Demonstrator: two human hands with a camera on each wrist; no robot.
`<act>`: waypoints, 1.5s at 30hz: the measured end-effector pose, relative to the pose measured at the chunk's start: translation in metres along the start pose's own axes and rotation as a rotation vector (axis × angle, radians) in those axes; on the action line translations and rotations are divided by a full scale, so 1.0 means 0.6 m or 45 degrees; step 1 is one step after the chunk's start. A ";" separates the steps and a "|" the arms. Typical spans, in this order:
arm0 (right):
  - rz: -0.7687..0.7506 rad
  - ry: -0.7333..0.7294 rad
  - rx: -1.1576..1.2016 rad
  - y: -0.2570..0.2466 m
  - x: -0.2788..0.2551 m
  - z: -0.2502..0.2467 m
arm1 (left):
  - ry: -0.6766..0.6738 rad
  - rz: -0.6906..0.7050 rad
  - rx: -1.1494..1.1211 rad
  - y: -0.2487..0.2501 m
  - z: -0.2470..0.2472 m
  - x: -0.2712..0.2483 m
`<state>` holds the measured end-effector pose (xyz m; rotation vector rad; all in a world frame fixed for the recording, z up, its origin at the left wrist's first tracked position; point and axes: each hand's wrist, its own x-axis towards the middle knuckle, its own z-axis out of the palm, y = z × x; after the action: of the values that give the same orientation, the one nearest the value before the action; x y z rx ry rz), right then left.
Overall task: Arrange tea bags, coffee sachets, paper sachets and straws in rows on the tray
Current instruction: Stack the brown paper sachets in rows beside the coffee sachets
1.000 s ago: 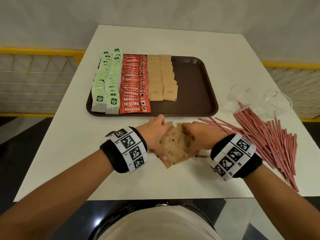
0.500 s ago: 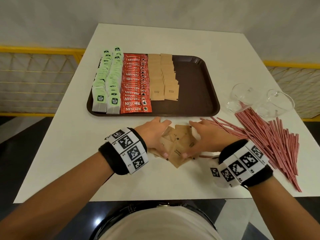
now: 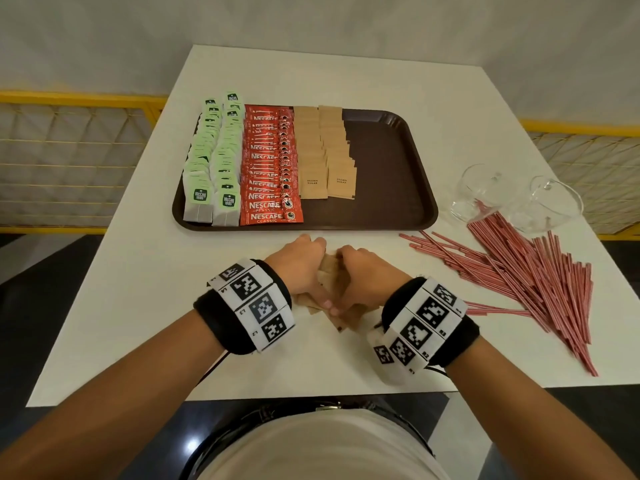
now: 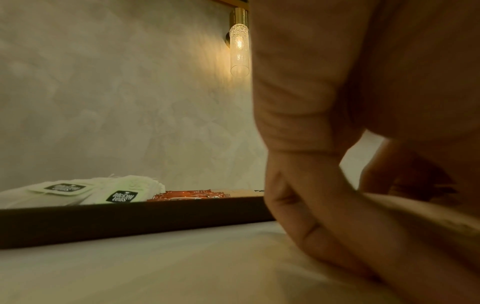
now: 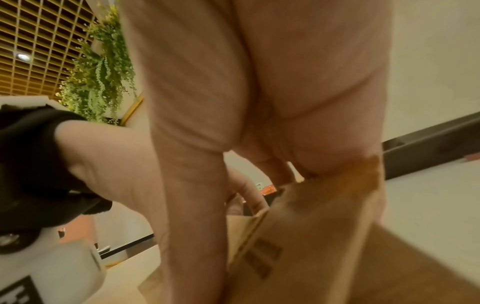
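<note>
Together, both hands (image 3: 325, 271) bunching paper sachets (image 3: 329, 275) upright

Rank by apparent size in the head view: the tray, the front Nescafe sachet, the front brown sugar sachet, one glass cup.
1. tray
2. glass cup, though nearness may inflate it
3. Nescafe sachet
4. brown sugar sachet

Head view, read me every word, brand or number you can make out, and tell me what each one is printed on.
"McCoy teas": green tags of the tea bags on the tray.
"NESCAFE CLASSIC": red coffee sachets.
"BROWN SUGAR": brown paper sachets on the tray.
Wristband marker codes: small characters beside them, too small to read reliably.
Sachets held by both hands: print blurred, unreadable.
</note>
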<state>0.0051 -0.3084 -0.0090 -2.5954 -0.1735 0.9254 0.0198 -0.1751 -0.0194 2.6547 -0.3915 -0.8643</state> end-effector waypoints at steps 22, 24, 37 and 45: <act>-0.578 0.270 1.050 -0.005 -0.016 0.004 | 0.287 0.347 -1.125 -0.054 -0.001 -0.065; -0.635 0.260 1.321 -0.015 -0.016 0.009 | 0.203 0.380 -1.278 -0.055 0.005 -0.066; -0.572 0.196 1.385 -0.076 0.023 0.015 | -0.216 0.259 -2.346 -0.074 -0.028 -0.073; -0.656 0.607 0.578 -0.111 0.033 0.021 | -0.091 0.183 -2.389 -0.087 -0.014 -0.058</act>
<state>0.0131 -0.2385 -0.0038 -2.1110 -0.4187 0.1303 0.0060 -0.1134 -0.0148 0.8402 0.2119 -0.6453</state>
